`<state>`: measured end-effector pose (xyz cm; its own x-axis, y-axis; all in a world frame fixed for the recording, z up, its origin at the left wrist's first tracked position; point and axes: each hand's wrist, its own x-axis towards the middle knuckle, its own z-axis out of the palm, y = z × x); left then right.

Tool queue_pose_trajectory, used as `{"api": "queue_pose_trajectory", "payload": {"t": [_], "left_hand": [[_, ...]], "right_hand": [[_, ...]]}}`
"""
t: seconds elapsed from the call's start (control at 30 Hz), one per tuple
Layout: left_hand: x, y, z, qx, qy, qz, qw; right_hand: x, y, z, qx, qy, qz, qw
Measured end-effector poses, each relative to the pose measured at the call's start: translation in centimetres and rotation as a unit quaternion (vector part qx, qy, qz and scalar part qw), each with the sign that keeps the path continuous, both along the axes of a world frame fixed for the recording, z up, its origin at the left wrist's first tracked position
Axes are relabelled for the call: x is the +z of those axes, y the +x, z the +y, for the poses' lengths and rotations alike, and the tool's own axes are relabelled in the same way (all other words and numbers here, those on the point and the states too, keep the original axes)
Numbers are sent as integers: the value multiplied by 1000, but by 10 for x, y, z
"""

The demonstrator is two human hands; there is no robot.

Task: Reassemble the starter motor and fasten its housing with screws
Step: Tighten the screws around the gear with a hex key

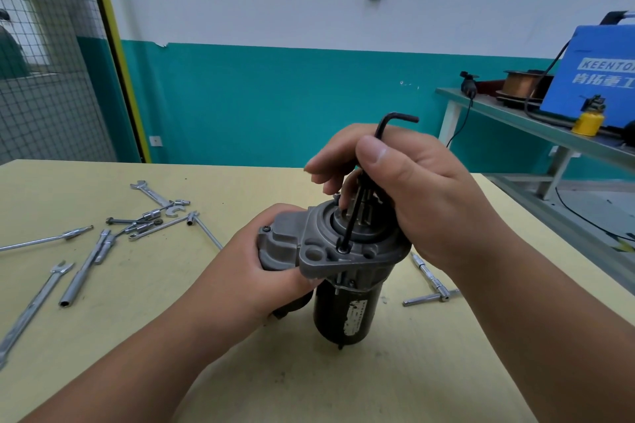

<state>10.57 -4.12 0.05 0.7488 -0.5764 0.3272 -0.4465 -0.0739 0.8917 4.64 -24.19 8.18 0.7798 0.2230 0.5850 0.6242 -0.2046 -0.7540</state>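
Observation:
The starter motor [347,306] stands upright on the table, black cylindrical body below, grey cast housing [316,251] on top. My left hand [261,275] grips the housing's left side and the solenoid part. My right hand [412,189] pinches a black L-shaped hex key [354,216], thumb on the near side. The key's long leg stands nearly upright, its tip seated in a screw [343,248] on the housing flange. The short leg sticks out to the right above my fingers.
The yellow-green table [144,302] carries wrenches, sockets and extension bars at the left [147,216], a long spanner [31,306] near the left edge, and a T-handle tool [431,288] at the right. A bench with a blue welder [598,69] stands at the far right.

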Motion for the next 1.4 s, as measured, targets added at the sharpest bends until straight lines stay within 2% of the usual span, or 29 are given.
{"api": "queue_pose_trajectory", "payload": {"t": [0.47,0.7,0.9,1.07,1.4], "left_hand": [[2,-1,-1,0,-6,3,1000],[1,0,-2,3,-13,-9,1000],[0,1,-2,0,-20,-11,1000],[0,1,-1,-2,-17,-3,1000],[2,-2,-2,4,-25,-1,1000]], "right_hand": [[0,-2,-4,16,4,25,1000],[4,-4,6,-46,-39,-11,998],[6,-6,7,-52,-50,-13,997],[6,-7,5,-38,-24,6,999],[6,-6,7,-53,-56,-27,997]]}}
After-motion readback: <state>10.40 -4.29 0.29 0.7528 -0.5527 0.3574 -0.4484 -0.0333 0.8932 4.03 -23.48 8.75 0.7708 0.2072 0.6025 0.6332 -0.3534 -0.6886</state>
